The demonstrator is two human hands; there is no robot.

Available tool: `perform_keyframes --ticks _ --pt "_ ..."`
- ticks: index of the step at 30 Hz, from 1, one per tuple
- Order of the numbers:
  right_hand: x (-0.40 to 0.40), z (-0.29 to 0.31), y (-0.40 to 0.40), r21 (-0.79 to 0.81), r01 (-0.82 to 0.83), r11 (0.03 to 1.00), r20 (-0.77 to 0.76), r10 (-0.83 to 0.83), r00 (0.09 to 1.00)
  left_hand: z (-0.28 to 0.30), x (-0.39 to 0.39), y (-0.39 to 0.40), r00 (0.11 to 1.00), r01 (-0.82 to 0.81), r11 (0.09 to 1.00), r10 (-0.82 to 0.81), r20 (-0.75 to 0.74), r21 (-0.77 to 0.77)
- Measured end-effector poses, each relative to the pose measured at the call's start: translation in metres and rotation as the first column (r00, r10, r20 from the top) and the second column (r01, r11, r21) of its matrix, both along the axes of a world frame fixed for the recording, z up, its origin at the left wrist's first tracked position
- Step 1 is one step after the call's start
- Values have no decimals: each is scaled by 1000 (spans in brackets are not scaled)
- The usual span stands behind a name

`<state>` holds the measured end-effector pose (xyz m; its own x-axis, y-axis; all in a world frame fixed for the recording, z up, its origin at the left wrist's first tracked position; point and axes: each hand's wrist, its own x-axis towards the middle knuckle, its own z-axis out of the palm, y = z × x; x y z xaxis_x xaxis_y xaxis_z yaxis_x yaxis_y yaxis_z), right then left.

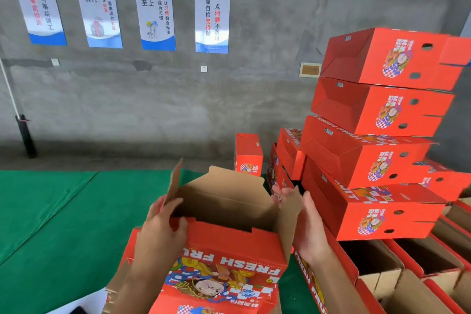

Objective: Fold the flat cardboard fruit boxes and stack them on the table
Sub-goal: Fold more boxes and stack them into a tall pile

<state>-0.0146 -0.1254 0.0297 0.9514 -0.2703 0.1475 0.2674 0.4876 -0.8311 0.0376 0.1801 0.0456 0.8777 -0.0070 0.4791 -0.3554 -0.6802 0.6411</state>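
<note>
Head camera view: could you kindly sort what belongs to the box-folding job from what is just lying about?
Job: both hands, left and right; half-folded box; stack of folded boxes; green table.
Lying about: wall posters; black pole.

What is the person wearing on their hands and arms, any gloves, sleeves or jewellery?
Nothing shows. The left hand and right hand are bare, without gloves, rings, watch or bracelet, and both forearms are uncovered down to the bottom edge of the picture, so no sleeve comes into view.
</note>
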Motion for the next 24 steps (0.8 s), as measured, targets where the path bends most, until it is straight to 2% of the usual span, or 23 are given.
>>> perform_keyframes --ticks 4,8,10,12,15,20,22,24 --pt "7 -3 4 -226 -40 973 -75 23 997 6 4 -7 998 -37 997 40 -43 61" --pt "8 -11 5 -574 17 818 -19 -34 999 0 10 -2 1000 -25 998 25 -7 50" --pt "9 -12 9 -683 11 730 2 -13 1000 -4 11 1 993 78 997 -78 87 10" --pt "13 -11 13 -748 -9 664 -25 -15 1000 -11 14 7 941 269 963 -258 219 -20" --pt "18 -8 16 -802 -11 597 -60 -61 996 -21 11 16 887 402 915 -378 264 -40" --pt "14 -6 28 -812 -3 583 -78 -102 992 -15 11 27 935 276 956 -292 202 104" --pt "14 -6 42 -747 -18 665 -115 -103 988 -11 12 30 953 216 970 -234 193 111" --pt "16 -8 54 -664 -46 746 -168 -88 982 -13 14 34 963 226 974 -228 144 30"
